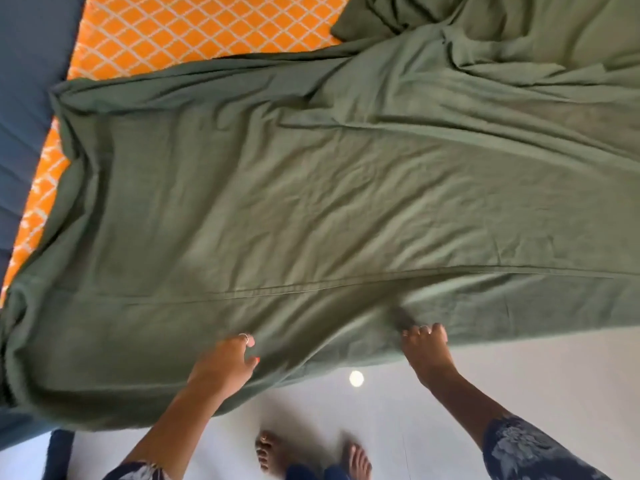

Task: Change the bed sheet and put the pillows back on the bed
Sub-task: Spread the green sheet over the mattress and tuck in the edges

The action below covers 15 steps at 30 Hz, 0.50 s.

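Green bed sheet: soft matte cloth, spread wide over most of the bed, creased in long shallow folds, bunched into thicker rumples at far right. Stitched hem line runs across near the front edge; front edge droops off the bed toward the floor. Left corner rolled & hanging.

Orange mattress cover w/ white lattice print, exposed at top left & along the left side, under the green cloth. Blue padded bed frame along far left, smooth fabric w/ shallow channels.

Pale glossy floor below the sheet edge, w/ round bright light reflection. Bare feet on it, toenails painted.

Left hand at the sheet's front edge, fingers curled round a fold of cloth, thumb on top; ring on one finger, red nails. Right hand further right on same edge, fingers hooked over & pinching the cloth, puckering it into a small dark crease; rings visible. Both hands somewhat motion-blurred. Dark floral-print sleeves on both forearms.
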Each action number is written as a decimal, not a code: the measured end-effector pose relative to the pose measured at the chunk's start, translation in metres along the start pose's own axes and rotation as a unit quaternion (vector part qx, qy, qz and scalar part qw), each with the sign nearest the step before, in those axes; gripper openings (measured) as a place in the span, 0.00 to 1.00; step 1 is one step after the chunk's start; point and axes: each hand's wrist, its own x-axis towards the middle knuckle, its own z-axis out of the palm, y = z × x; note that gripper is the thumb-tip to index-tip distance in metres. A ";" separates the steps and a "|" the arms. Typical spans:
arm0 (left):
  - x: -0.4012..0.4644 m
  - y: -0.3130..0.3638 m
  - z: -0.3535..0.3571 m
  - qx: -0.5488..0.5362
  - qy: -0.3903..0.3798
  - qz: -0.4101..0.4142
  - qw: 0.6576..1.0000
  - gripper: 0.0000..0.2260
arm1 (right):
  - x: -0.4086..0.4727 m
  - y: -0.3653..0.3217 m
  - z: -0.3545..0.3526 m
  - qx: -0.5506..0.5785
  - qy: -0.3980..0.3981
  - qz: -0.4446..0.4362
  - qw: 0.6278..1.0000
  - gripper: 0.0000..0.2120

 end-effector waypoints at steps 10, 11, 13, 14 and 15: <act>0.000 0.064 0.045 0.085 0.001 0.040 0.996 0.14 | -0.016 0.064 0.072 0.102 0.000 -0.063 0.993 0.14; 0.000 0.076 0.048 0.093 0.000 0.048 0.995 0.14 | -0.020 0.077 0.085 0.129 -0.013 -0.042 0.991 0.18; 0.003 0.105 0.052 0.111 0.002 0.058 0.992 0.14 | -0.025 0.112 0.106 0.182 -0.006 0.024 0.983 0.26; 0.003 0.119 0.052 0.112 0.007 0.063 0.992 0.14 | -0.025 0.129 0.115 0.195 0.010 0.063 0.979 0.26; 0.003 0.137 0.055 0.113 0.007 0.066 0.991 0.15 | -0.025 0.150 0.126 0.202 0.022 0.105 0.973 0.26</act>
